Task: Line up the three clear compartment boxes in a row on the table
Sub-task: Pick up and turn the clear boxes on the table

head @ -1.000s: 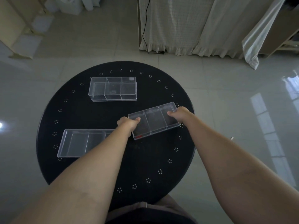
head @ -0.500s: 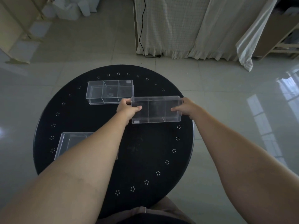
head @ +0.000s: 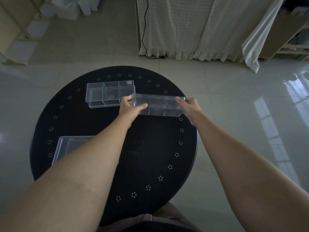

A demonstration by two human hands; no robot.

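Note:
Three clear compartment boxes are on or over a round black table (head: 150,148). One box (head: 109,93) rests at the back left. A second box (head: 158,106) is at the back right, just right of the first, held at both ends: my left hand (head: 129,108) grips its left end and my right hand (head: 189,106) its right end. Whether it touches the table I cannot tell. The third box (head: 70,146) lies at the front left, mostly hidden under my left forearm.
The table's edge runs close to the held box on the right. Beyond it is a shiny tiled floor, a white curtain (head: 184,25) with a black cable (head: 144,27) at the back, and wooden furniture at the back right and left.
Both hands have carried the held box from the table's middle right toward the back, level with the back-left box, and turned it roughly parallel to that box.

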